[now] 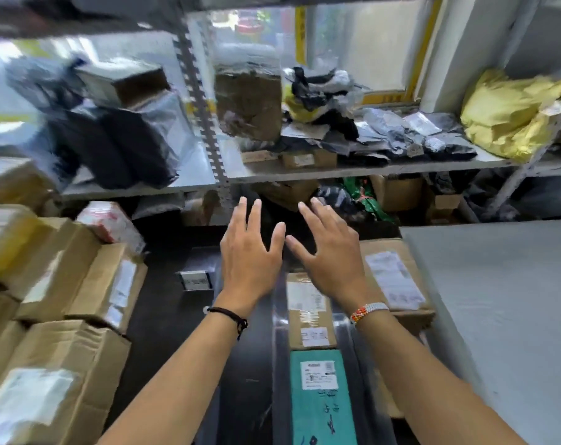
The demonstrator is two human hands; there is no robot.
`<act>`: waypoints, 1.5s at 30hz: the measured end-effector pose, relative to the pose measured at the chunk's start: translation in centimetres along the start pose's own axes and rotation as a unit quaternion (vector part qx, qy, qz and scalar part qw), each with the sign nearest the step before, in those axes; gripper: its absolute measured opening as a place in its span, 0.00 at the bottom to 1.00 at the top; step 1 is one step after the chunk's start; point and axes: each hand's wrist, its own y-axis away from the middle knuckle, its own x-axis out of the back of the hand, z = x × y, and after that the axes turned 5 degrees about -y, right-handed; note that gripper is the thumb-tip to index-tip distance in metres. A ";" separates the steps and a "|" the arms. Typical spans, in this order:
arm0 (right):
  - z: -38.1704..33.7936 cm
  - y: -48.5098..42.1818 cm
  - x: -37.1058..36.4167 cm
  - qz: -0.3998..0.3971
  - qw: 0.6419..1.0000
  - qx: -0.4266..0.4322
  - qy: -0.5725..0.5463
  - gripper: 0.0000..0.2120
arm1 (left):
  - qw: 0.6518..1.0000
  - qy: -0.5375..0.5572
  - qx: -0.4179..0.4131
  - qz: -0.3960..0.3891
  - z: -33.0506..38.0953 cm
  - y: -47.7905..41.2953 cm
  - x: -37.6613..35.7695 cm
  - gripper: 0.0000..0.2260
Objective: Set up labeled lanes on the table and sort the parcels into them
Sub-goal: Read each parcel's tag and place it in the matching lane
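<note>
My left hand [250,248] and my right hand [327,248] are stretched forward side by side, fingers straight and spread, holding nothing. They hover over a dark gap below the shelf. Under my right wrist lies a narrow brown box [308,311] with white labels, and a teal parcel [321,399] lies nearer to me. A larger brown box [395,277] with a white label sits just right of them. The grey table [504,300] fills the right side.
Stacked cardboard boxes [57,316] crowd the left. A metal shelf [353,170] straight ahead carries dark mailer bags [112,146], a wrapped brown parcel [248,104] and a yellow bag [510,114]. More boxes sit beneath it. The view is motion-blurred.
</note>
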 end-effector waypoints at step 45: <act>-57.0 -7.3 -25.6 -0.359 0.797 -0.090 -0.478 0.34 | 0.914 -0.216 0.199 0.280 -35.6 6.7 36.5 0.20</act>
